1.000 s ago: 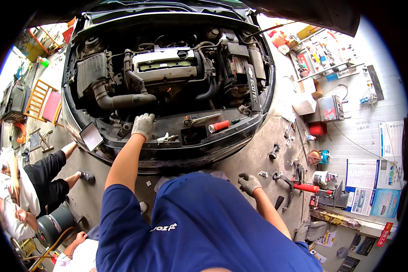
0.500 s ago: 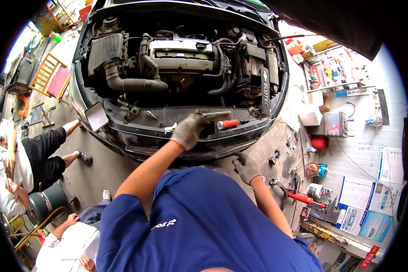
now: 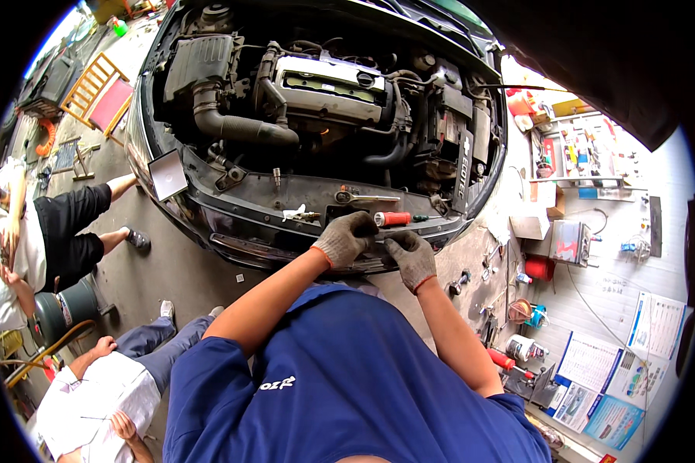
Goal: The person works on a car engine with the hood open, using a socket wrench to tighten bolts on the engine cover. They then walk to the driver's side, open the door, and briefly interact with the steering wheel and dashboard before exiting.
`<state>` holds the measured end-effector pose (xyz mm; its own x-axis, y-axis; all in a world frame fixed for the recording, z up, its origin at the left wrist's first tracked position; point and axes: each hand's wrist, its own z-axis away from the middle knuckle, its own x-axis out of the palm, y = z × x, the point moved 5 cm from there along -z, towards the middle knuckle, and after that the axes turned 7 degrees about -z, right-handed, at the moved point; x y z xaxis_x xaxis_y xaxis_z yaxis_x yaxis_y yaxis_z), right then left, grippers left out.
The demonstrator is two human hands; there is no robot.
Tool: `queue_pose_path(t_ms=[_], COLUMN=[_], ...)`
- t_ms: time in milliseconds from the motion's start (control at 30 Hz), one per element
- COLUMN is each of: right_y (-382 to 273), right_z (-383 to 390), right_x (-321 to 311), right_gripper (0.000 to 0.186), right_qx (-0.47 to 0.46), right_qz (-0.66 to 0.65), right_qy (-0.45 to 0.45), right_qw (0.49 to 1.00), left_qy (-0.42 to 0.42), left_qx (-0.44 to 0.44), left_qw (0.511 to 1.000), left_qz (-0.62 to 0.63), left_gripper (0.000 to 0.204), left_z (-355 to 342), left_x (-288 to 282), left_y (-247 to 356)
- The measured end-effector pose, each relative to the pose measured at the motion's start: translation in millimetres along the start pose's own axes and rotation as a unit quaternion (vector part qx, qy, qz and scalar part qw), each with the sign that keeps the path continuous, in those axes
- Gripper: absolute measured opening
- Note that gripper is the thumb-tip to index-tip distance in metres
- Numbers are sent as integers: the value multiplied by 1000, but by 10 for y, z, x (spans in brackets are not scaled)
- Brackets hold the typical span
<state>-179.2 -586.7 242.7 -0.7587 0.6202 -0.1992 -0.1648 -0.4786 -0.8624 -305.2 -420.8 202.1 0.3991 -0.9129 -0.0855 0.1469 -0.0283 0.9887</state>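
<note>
- Head view, nearest first: the person's blue shirt fills the lower middle, both forearms reaching up past it.
- At mid-frame, the gloved left hand is at the car's front edge, fingers curled toward the other glove.
- Just right of it is the gloved right hand, fingers bent, fingertips near the left's; I cannot tell whether either hand grips something small.
- Directly above the hands, a red torch lies close to the left fingertips.
- A little higher, the front panel carries a ratchet, a crumpled white cloth and a small metal socket piece, all out of hand.
- Farther off, upper middle, the silver engine cover shows an open slot.
- Upper right, the hood is raised. Bay access looks done; with tools lying out and the slot uncovered, tidying and closing up appear left.
</note>
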Motion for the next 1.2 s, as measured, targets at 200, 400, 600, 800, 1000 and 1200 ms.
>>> queue_pose_path(t_ms=[200, 400, 600, 800, 1000, 1200], right_y=[-69, -21, 226, 359, 268, 170], right_z=[-73, -105, 78, 109, 11, -124], right_x=[-323, -437, -539, -437, -340, -346], right_gripper=[16, 14, 16, 16, 18, 26], right_qx=[35, 38, 73, 94, 59, 47], right_qz=[7, 16, 5, 6, 2, 53], right_qy=[10, 16, 57, 49, 51, 38], right_qw=[999, 999, 996, 994, 997, 997], left_qy=[212, 70, 74, 150, 135, 153], left_qx=[-79, -271, -285, -387, -386, -374], left_qw=[947, 820, 834, 830, 834, 844], left_qz=[-226, -499, -467, -372, -369, -353], left_gripper=[22, 38, 41, 50, 63, 61], left_z=[-474, -767, -501, -313, -311, -282], left_x=[-1145, -2097, -2122, -2194, -2122, -2162], left_y=[-550, -1200, -1569, -1786, -1684, -1671])
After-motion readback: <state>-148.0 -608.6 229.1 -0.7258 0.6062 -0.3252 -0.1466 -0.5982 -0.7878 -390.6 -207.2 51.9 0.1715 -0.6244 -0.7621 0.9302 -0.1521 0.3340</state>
